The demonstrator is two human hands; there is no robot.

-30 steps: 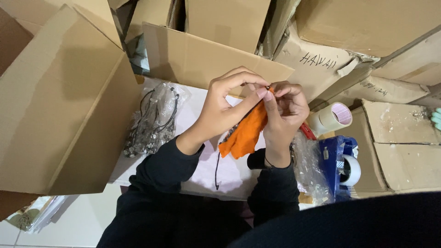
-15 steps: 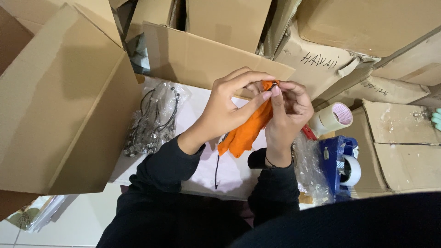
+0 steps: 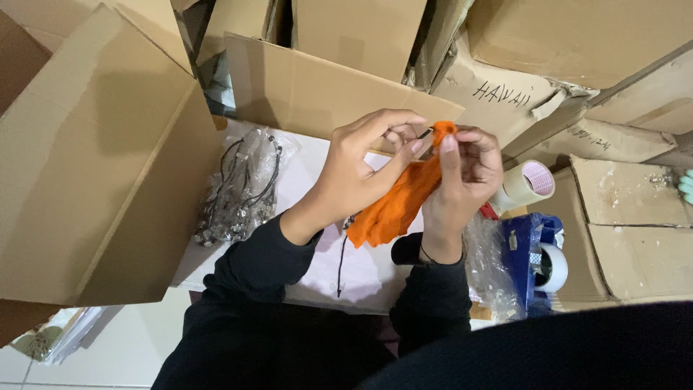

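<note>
Pinching the top of an orange cloth pouch (image 3: 397,206), both hands work close together above a white table surface (image 3: 317,267) hemmed in by cardboard boxes. The left hand (image 3: 361,170) curls over the pouch from the left, thumb and forefinger closed narrowly on a thin dark cord end (image 3: 426,133) at the pouch's mouth. The right hand (image 3: 465,180) faces it, thumb and fingers clamped on the bunched orange fabric at the very top, so the two sets of fingertips nearly touch. The pouch hangs down and to the left from that grip, slanting between the wrists, clear of the table. A black cord (image 3: 341,263) dangles below it toward the table edge; whether it joins the pouch I cannot tell. Both forearms wear dark sleeves.

On the table to the left lies a clear plastic bag of black corded pieces with small beads (image 3: 242,191), well apart from the hands. To the right, just beside the right hand, stands a roll of tape (image 3: 530,184) tipped on its side, and below it a blue tape dispenser (image 3: 538,256) with a white roll. A crumpled clear plastic bag (image 3: 491,271) lies between the dispenser and the right sleeve. A large open cardboard flap (image 3: 94,159) fills the left side.
</note>
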